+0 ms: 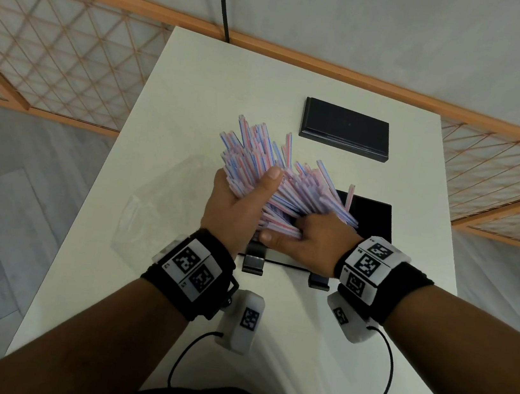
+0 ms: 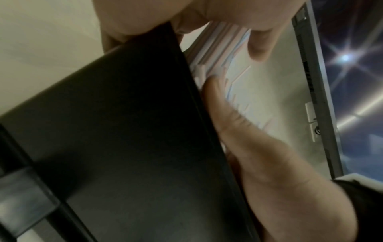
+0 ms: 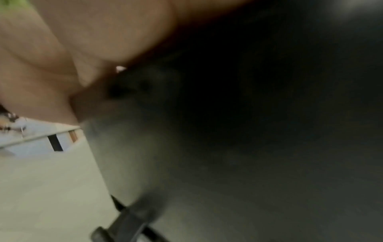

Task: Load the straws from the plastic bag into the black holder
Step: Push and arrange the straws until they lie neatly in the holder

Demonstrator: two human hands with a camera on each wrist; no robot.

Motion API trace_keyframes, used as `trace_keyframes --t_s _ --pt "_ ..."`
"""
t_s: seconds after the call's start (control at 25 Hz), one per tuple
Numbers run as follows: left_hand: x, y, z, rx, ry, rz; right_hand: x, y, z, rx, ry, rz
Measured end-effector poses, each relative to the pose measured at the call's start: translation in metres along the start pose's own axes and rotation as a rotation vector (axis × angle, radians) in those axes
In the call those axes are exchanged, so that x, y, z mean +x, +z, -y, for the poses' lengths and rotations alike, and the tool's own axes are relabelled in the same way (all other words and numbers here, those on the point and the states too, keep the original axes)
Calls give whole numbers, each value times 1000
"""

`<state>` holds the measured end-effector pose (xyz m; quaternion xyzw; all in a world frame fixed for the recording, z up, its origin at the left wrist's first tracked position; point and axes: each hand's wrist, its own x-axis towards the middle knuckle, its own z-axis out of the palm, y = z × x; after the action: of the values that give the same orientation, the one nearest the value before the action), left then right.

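Note:
A thick bundle of pink-and-blue striped straws (image 1: 269, 168) fans up and to the left over the open black holder (image 1: 374, 218). My left hand (image 1: 250, 194) grips the bundle's middle from the left, thumb laid across the top. My right hand (image 1: 301, 236) grips the straws' lower ends at the holder's near edge. The clear plastic bag (image 1: 157, 205) lies flat on the table to the left, apparently empty. In the left wrist view the straws (image 2: 216, 49) show beside the holder's black wall (image 2: 124, 139). The right wrist view shows only my palm (image 3: 82, 41) and the dark holder (image 3: 248, 139).
The holder's black lid (image 1: 345, 129) lies flat at the far side of the white table (image 1: 221, 84). Two metal feet (image 1: 253, 261) jut from the holder's near side. A lattice screen and a hanging black cable stand beyond the table.

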<state>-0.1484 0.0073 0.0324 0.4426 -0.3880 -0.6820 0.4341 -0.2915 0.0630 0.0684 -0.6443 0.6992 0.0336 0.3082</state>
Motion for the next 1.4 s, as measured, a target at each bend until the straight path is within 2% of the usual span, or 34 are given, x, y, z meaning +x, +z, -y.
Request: trace_keyframes --t_s 0.16,0.28,0.44,0.56,0.68,0.8,1.0,1.2,1.4 --pt "-3 -5 -6 85 92 -79 -2 -10 4 21 -14 9" --pt "-5 -5 -12 119 138 -144 -1 -12 1 -89 -14 126" --pt "-1 -2 -9 125 82 -148 3 -18 -6 -124 68 235" --pt "0 2 4 148 -12 -87 13 -16 -5 -60 129 305" --pt "-5 6 7 216 -96 -17 15 -15 4 -27 87 294" --pt "-7 0 -1 226 -47 -90 13 -14 3 -31 88 298" --pt "-5 -1 -22 142 111 -205 9 -10 4 -32 29 267" --pt "3 2 -27 31 90 -236 6 -8 8 20 -2 238" --pt "-2 9 -31 -120 94 -182 6 -2 5 33 -22 213"
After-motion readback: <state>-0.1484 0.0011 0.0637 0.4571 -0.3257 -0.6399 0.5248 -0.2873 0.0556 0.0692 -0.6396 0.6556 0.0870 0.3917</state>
